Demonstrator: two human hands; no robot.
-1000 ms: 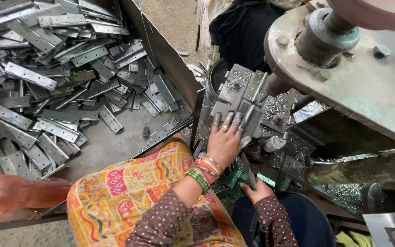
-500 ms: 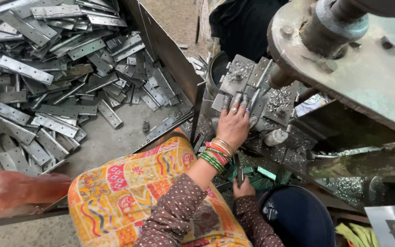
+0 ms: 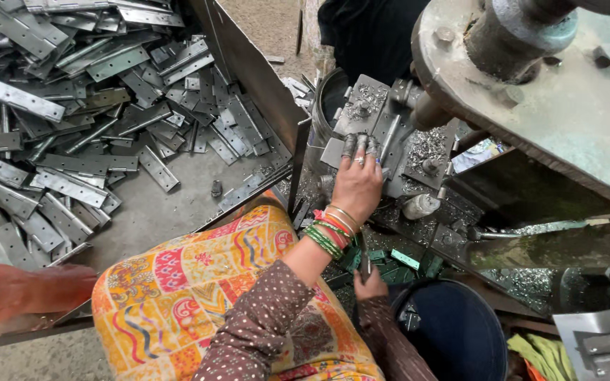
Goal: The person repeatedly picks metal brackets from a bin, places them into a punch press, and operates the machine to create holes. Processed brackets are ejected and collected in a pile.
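Observation:
My left hand (image 3: 356, 185), with coloured bangles at the wrist, lies fingers-flat on a grey metal hinge plate (image 3: 335, 151) on the die block (image 3: 379, 116) of a press. Metal shavings cover the block. Lower down, my right hand (image 3: 371, 284) is closed around a thin dark lever (image 3: 365, 264) beside my patterned lap cloth (image 3: 199, 282). Most of that hand is hidden behind my left forearm.
A large heap of grey hinge plates (image 3: 72, 113) fills the sheet-metal bin on the left, bounded by an upright metal wall (image 3: 248, 63). The press's heavy round plate (image 3: 552, 99) overhangs at the right. A dark blue bucket (image 3: 453, 331) stands below. A person in dark clothes (image 3: 368, 35) sits beyond.
My left hand has reached farther up onto the die block and now rests flat on the plate. My right hand has stayed on the lever.

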